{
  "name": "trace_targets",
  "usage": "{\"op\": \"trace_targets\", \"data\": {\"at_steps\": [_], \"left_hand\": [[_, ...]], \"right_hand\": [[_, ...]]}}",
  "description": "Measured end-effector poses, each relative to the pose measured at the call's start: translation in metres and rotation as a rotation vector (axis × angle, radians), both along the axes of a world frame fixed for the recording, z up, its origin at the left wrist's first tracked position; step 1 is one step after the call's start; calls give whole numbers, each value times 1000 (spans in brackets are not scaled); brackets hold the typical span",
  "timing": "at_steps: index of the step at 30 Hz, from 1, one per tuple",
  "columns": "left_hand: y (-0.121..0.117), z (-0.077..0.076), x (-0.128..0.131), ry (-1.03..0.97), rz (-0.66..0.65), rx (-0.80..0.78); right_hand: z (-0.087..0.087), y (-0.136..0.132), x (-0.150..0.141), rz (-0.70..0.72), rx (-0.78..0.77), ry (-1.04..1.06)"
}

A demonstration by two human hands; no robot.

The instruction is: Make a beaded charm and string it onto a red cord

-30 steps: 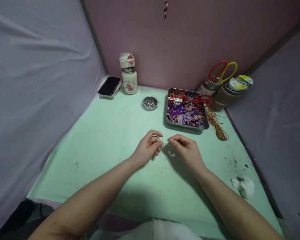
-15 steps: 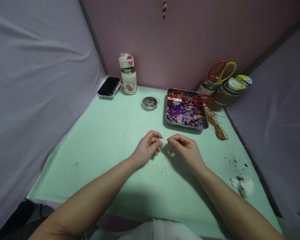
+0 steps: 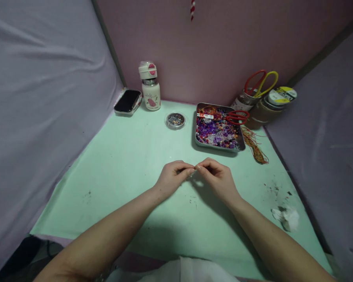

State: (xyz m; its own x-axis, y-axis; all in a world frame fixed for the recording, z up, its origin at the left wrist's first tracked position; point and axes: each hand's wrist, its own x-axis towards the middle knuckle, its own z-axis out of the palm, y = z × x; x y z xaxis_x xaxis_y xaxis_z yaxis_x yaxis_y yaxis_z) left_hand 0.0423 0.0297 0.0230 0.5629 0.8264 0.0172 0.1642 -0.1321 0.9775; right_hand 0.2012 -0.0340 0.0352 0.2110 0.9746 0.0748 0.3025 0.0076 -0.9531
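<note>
"What changed at the table (image 3: 129, 156) in the last second?"

"The left hand (image 3: 175, 176) and right hand (image 3: 219, 176), apart with a narrow gap a half-second earlier, now meet at the fingertips over the green cloth (image 3: 114, 176)."

"And the left fingers?"

"Earlier the forefinger arched away from the thumb; now the two are brought together in a pinch, level with the right hand's tips."

"The right?"

"Almost unmoved, thumb and forefinger pressed together, the other fingers curled. What lies between its tips is too small to tell."

"Where is the clear piece (image 3: 190, 176)?"

"Just below the left thumb's tip, tiny and blurred. Whether the left hand grips it directly, the view does not show."

"Anything else shifted?"

"No. The bead tray (image 3: 220, 148), red scissors (image 3: 238, 117) lying across it, sits beyond the right hand as before. The threads (image 3: 257, 150) lie beside it, and the round case (image 3: 175, 127) stands between tray and bottle (image 3: 151, 94). The phone (image 3: 128, 101) rests at the far left."
</note>
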Motion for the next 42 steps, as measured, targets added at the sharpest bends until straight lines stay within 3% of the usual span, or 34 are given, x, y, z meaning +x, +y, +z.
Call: {"op": "trace_targets", "data": {"at_steps": [5, 11, 20, 28, 34, 42], "left_hand": [[-2, 6, 1, -34, -35, -164], [1, 6, 2, -61, 18, -351], [4, 1, 1, -118, 35, -362], [2, -3, 1, -93, -44, -396], [1, -1, 1, -106, -41, -388], [2, -1, 1, -88, -30, -376]], "right_hand": [[-2, 1, -1, 4, -29, 62], [-8, 5, 1, -54, -104, 117], [-6, 5, -2, 12, -73, 90], [-8, 6, -2, -2, -21, 193], [-6, 4, -3, 46, 84, 117], [-9, 4, -1, 38, 94, 84]]}}
